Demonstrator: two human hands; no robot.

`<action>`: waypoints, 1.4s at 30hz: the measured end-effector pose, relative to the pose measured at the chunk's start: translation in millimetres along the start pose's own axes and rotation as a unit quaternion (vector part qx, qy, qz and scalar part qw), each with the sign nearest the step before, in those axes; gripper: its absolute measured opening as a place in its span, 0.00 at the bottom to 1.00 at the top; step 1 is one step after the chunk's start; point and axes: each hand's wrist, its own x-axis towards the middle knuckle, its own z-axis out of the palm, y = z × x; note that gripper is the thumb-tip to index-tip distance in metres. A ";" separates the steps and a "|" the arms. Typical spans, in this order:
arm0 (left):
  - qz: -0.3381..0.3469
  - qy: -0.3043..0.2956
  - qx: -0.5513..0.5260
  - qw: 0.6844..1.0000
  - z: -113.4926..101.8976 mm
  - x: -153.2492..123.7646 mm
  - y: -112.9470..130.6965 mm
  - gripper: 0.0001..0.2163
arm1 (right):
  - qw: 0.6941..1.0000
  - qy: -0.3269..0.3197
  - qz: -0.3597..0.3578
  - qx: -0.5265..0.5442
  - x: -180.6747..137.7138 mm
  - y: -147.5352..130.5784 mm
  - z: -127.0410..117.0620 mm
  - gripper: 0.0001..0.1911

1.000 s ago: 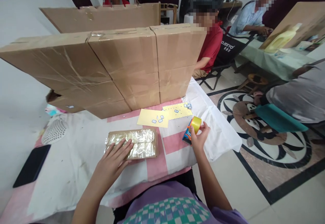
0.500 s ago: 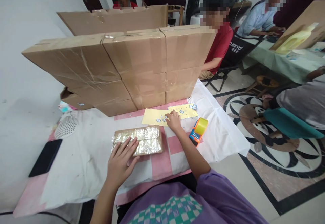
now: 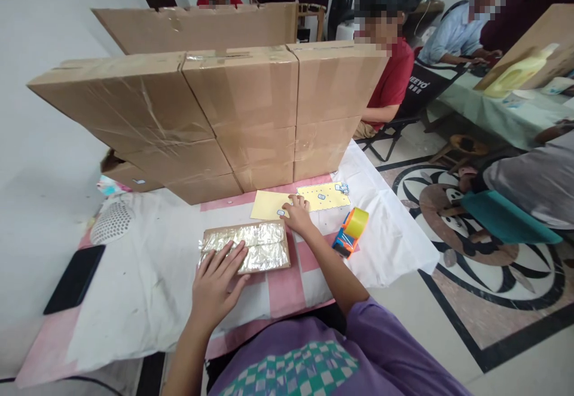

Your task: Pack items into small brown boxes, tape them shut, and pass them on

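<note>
Left hand (image 3: 218,282): flat, fingers spread, palm pressing the near left corner of the tape-wrapped parcel (image 3: 246,247); it grips nothing, only holds the parcel down.
Right hand (image 3: 296,216): fingers curled and pinched narrow at the near edge of the yellow label sheet (image 3: 272,205); whether a sticker is held under the fingertips cannot be told.
Parcel: flat brown packet, glossy with clear tape, lying on the white-and-pink table cover (image 3: 143,276) just in front of the person, its far right corner beside the right hand.
Label sheets: a second yellow sheet (image 3: 323,195) lies beside the first, toward the right; both carry a few small white stickers, one (image 3: 281,212) just left of the right fingers.
Tape dispenser (image 3: 351,231): orange and blue with a yellow roll, right of the right hand, lying free, near the table's right edge.
Surroundings: cardboard boxes (image 3: 224,115) stacked as a wall behind the sheets; black phone (image 3: 74,279) well to the left.
Risk 1: sticker is small; a peel by the fingertips alone may curl or tear it, or it may fold onto itself.
Risk 2: loose sheet may lift with the sticker, since nothing pins it.
Risk 3: glossy tape is slick; label may seat crooked or bond poorly.
Risk 4: a sweep of the forearm could knock the dispenser off the edge.
</note>
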 end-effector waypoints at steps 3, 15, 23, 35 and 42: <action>-0.001 -0.002 0.003 1.000 -0.2 -0.2 0.3 0.31 | 1.000 0.001 0.009 0.008 4.8 -7.7 8.7 0.05; -0.005 -0.018 0.004 1.000 -3.3 3.3 0.8 0.30 | 0.995 0.041 0.001 0.093 -1.7 -4.2 17.0 0.09; -0.016 -0.008 0.007 1.000 -1.1 6.9 2.7 0.27 | 0.990 0.069 0.031 0.123 -2.8 -2.9 20.4 0.14; -0.033 -0.029 0.020 0.999 -3.4 12.9 5.8 0.25 | 0.918 0.026 0.023 0.396 -7.0 12.6 1.5 0.15; -0.027 -0.024 0.014 0.999 -3.6 15.0 5.2 0.24 | 0.796 -0.092 0.001 0.598 -68.5 29.5 -12.0 0.19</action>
